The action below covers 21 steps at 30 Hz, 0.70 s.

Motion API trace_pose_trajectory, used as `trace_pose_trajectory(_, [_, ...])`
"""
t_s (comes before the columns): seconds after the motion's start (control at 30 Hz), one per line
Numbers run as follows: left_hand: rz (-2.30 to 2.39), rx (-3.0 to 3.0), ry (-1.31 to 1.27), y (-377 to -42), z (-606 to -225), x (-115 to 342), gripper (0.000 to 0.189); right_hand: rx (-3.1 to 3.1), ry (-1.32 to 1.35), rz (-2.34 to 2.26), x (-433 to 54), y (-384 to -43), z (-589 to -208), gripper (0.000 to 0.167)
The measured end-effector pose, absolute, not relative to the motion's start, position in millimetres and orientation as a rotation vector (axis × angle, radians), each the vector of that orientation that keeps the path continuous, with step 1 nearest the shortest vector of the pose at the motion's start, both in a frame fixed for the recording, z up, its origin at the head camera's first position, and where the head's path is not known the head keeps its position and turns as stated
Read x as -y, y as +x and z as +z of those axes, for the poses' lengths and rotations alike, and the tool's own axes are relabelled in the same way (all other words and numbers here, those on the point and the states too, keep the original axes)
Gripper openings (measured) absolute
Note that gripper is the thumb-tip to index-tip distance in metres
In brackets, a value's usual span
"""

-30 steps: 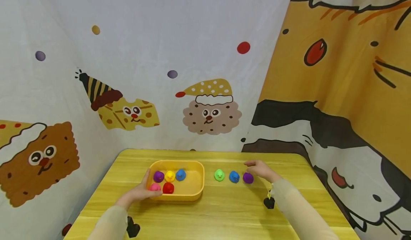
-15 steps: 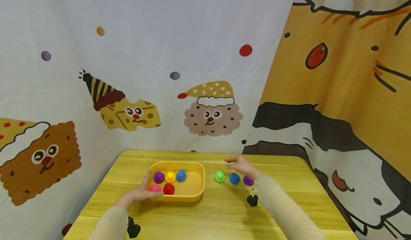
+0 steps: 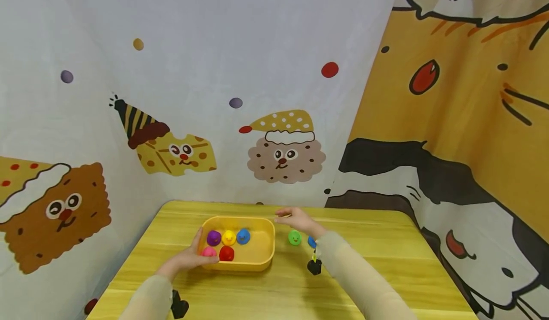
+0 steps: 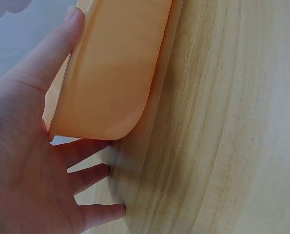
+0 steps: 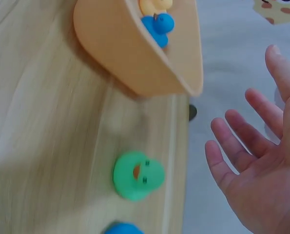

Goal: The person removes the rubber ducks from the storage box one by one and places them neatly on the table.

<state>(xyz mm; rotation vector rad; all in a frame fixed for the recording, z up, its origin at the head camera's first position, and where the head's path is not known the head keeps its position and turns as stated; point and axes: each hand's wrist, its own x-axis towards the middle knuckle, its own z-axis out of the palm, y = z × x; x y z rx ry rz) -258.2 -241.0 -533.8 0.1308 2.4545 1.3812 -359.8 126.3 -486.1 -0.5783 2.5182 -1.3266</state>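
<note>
My left hand (image 3: 186, 259) rests against the near left corner of the yellow plastic bin (image 3: 253, 265). In the left wrist view, its thumb lies along the bin's rim and the other fingers are straight and spread. Inside the bin sit a purple duck (image 3: 214, 237), a yellow duck (image 3: 229, 237), a blue duck (image 3: 243, 236), a pink duck (image 3: 209, 252) and a red toy (image 3: 226, 253). My right hand (image 3: 298, 220) hovers by the bin's right end with nothing in it, fingers relaxed. A green toy duck (image 3: 295, 237) stands on the table below it.
Right of the green duck, another blue duck (image 3: 311, 241) is partly hidden by my right sleeve. The wooden table (image 3: 266, 296) meets a printed cloth backdrop (image 3: 274, 48) at the rear. Each wrist carries a black device (image 3: 314, 266).
My right hand has moved left, from above the second purple duck across to the bin's right end. That duck is now hidden by the sleeve. The left hand stays at the bin.
</note>
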Motion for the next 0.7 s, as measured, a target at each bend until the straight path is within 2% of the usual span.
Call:
trace_pose_trajectory(0.2, [1.404,-2.456,0.129,-259.6,-541.2,245.6,0.128,-2.491,-0.601,-1.337,-100.5,-360.0,-490.6,0.045])
trace_pose_trajectory(0.57, [1.377,-2.479,0.138,-256.0,-529.1,240.0,0.127,-2.473,-0.623,-1.360,-61.4,-355.2,-493.0,0.044])
trace_pose_trajectory(0.7, [1.370,-2.494,0.132,-255.3,-529.5,237.5,0.128,-2.470,-0.676,-1.324,-49.6,-351.8,-496.5,0.049])
